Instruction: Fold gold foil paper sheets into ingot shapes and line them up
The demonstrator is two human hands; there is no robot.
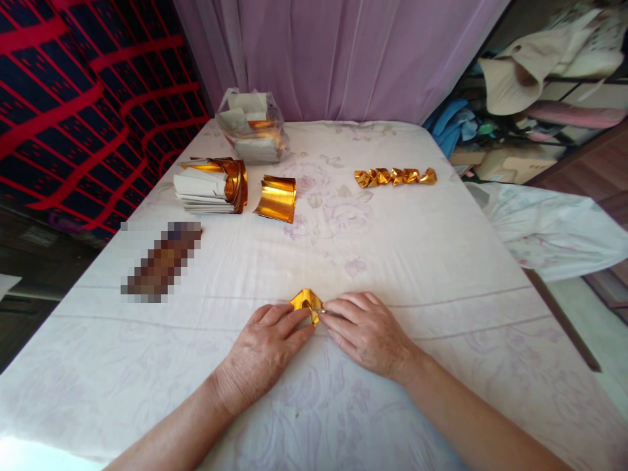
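A small piece of shiny gold foil paper (305, 299), partly folded, lies on the table between my two hands. My left hand (267, 347) presses the left side of it with the fingertips, the thumb near its lower edge. From the other side, my right hand (370, 333) has its fingers together at the paper's right edge, where a thin folded strip shows. My fingers cover parts of the sheet, so its full shape is hidden. Farther back to the right, several folded gold foil pieces (395, 177) sit in a row.
At the back left stand a thick stack of gold and white paper sheets (209, 190), a smaller curved gold stack (277, 198) and a clear plastic bag of paper (252, 131). A pixelated patch (161, 261) covers something at left. A floral cloth (417, 261) covers the table.
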